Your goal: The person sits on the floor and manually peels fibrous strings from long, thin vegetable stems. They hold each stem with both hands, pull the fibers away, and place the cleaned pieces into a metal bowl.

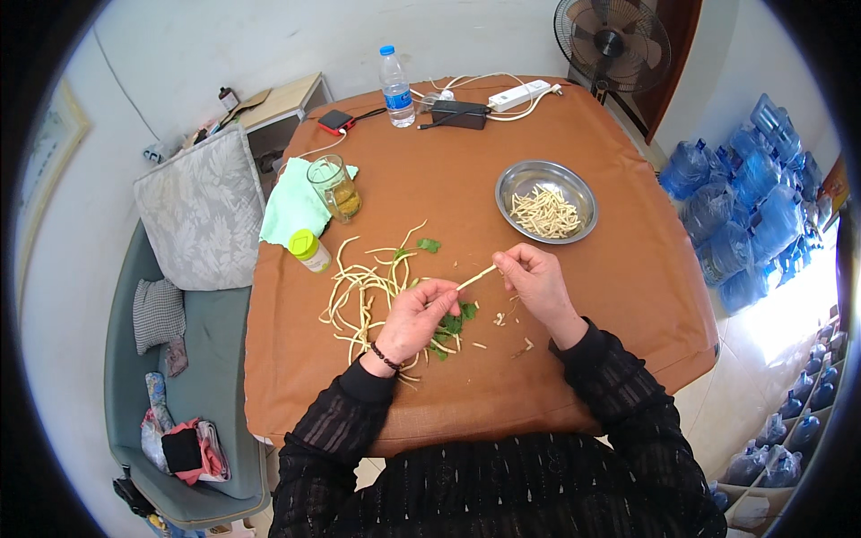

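My left hand (421, 314) and my right hand (529, 278) pinch a short pale stem (475, 279) between them, one at each end, over the brown table. Under and left of my left hand lies a loose tangle of long pale stems (359, 301) with green leaves (453, 326) among them. A few short bits and scraps (500, 319) lie below my right hand. Beyond it stands a steel bowl (505, 229) holding a heap of short cut pieces (543, 212).
On the brown table (646, 296) are a green-lidded jar (313, 255), glass mug (330, 193), mint cloth (282, 202), water bottle (395, 94), red device (335, 122) and power strip (518, 95). A sofa (130, 377) is left, blue jugs (753, 206) right, a fan (610, 43) behind.
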The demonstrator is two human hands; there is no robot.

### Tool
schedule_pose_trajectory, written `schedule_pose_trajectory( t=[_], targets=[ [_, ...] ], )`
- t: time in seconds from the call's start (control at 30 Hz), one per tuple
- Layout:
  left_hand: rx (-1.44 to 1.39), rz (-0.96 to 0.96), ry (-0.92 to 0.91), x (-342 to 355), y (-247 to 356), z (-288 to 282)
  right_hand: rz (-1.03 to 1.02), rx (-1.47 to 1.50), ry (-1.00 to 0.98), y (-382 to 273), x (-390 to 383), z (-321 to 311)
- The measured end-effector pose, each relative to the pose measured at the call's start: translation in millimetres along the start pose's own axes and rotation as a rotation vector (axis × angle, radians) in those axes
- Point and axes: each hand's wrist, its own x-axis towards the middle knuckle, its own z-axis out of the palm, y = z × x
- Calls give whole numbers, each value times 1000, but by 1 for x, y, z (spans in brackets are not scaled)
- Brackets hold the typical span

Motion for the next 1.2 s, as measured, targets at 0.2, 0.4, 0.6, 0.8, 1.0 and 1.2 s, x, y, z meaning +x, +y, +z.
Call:
schedule_pose_trajectory(
  t=[0.2,0.4,0.6,0.8,1.0,1.2],
  targets=[
    [116,50,191,0,-3,4,-609,-521,93,-11,-2,8],
    [313,173,221,-2,0,10,-920,-841,-2,-15,-7,15],
    [471,249,223,-2,-4,9,-779,-996,53,-12,-10,14],
    [468,330,234,-7,6,27,-461,-673,189,2,-8,30],
    [427,296,237,-6,8,28,-27,118,17,17,-3,31],
    [726,518,308,3,-4,10,425,689,-206,-3,-3,19]
  ],
)
